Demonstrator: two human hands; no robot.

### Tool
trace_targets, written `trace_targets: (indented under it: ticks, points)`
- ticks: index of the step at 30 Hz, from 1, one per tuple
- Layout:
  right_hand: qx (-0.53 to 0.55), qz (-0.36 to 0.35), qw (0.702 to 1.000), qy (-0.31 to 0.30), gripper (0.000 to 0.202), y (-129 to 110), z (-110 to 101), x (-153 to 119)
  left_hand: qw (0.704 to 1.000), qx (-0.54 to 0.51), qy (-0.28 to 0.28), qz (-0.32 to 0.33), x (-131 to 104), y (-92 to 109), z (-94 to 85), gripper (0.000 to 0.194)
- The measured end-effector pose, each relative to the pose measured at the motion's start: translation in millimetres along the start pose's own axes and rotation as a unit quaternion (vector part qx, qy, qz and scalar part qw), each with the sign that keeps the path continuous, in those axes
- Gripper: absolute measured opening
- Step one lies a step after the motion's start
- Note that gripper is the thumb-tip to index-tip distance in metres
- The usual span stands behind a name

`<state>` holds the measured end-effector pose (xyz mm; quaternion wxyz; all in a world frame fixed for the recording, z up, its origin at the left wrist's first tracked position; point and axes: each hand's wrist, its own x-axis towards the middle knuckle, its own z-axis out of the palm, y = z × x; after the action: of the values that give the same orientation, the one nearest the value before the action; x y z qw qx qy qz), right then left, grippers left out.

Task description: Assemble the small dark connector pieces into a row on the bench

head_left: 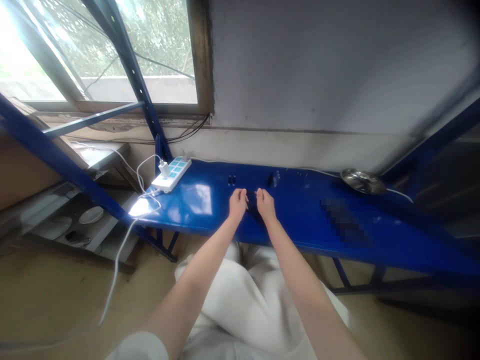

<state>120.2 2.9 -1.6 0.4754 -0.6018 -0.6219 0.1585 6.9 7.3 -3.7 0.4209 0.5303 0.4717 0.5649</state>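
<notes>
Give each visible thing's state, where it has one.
Left hand: closed, pinching
Right hand: closed, pinching
Thin dark piece: held between both hands
White-and-blue rectangular power strip: white plug inserted
Round silver metal dish: resting on blue bench
Two small dark pieces: side by side, apart
Brown-framed glass window: cannot tell if open

Trousers (227, 295) are loose, creased & off-wht, L sleeve (144, 347) short & pale, hands (237, 204) bare.

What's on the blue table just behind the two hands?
Beyond the left hand are two small dark pieces; beyond the right hand, a dark piece beside small clear ones. Whatever the hands cover can't be seen, including the ends of the thin dark item.
</notes>
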Motion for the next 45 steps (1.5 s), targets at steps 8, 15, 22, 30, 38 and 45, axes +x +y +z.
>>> trace_targets:
  ticks: [8,15,22,30,38,45]
  points:
    - [0.009,-0.013,1.0,0.006,0.039,1.2,0.0,0.4,1.0,-0.014,0.025,-0.005,-3.7,7.0,-1.3,0.039]
    - [-0.006,-0.02,1.0,-0.007,0.038,-0.5,-0.1,0.5,0.999,-0.027,0.026,-0.01,-3.7,9.9,-2.1,0.038]
    - [-0.009,-0.031,0.999,-0.014,0.034,2.5,1.6,1.3,0.998,-0.033,0.048,-0.014,-2.3,5.4,-1.1,0.036]
    - [0.039,-0.024,0.999,0.019,0.035,6.9,3.5,2.3,0.994,-0.057,0.09,-0.03,1.9,-0.2,1.6,0.031]
    - [0.053,-0.017,0.998,-0.004,0.036,4.2,1.3,0.8,0.994,-0.062,0.089,-0.028,2.2,-0.5,0.5,0.029]
    - [0.03,-0.012,0.999,0.013,0.04,1.1,-0.9,-0.6,0.992,-0.073,0.099,-0.032,1.6,0.5,1.0,0.03]
